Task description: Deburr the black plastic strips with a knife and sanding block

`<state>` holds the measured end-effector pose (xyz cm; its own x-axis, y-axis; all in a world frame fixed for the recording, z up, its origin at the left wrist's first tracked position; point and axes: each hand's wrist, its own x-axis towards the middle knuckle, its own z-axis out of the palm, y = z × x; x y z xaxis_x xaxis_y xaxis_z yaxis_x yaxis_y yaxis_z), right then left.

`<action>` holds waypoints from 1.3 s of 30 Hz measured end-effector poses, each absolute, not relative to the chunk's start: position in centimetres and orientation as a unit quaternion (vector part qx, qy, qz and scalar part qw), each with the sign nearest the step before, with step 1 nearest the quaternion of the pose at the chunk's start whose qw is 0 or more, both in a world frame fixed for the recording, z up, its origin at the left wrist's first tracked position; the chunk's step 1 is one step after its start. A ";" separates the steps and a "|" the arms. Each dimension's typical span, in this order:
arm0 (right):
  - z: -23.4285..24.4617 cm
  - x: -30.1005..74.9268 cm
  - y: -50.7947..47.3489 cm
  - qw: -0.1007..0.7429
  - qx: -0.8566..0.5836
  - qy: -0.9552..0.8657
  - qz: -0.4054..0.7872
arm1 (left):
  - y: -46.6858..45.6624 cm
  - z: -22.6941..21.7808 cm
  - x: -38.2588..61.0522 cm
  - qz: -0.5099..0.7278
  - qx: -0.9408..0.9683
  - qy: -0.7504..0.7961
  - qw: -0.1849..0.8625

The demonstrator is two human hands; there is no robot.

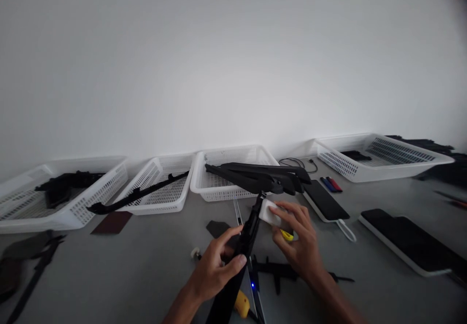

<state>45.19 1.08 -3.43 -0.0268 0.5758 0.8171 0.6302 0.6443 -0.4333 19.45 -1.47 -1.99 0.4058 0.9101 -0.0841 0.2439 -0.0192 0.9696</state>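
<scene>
My left hand [215, 270] is closed around a long black plastic strip-shaped part [228, 295], thumb on one side and fingers on the other. The part rises at a tilt from the bottom edge, its narrow far end pointing away from me. In my right hand [301, 243] a small white block [269, 212] is pinched between thumb and fingers. The block is against or very near the far end of the part; whether they touch I cannot tell. Beneath my hands lie a black tool with crosswise jaws [275, 269], a yellow object [241, 304] and a thin metallic strip [238, 213].
White baskets [215, 195] line the wall, with long black parts [255, 175] across the middle one. Another black part [134, 196] bridges the basket to its left. Phone-like devices [324, 200], red and blue small items [331, 184] and a right-hand basket [359, 171] stand to the right.
</scene>
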 end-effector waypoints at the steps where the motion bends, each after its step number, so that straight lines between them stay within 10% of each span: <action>1: -3.4 45.3 1.1 0.557 -0.421 -0.716 -0.021 | -1.5 -2.1 19.4 0.309 0.643 0.453 0.535; 39: -3.4 43.4 0.2 0.531 -0.362 -0.766 0.025 | -2.0 -2.5 19.6 0.386 0.613 0.452 0.521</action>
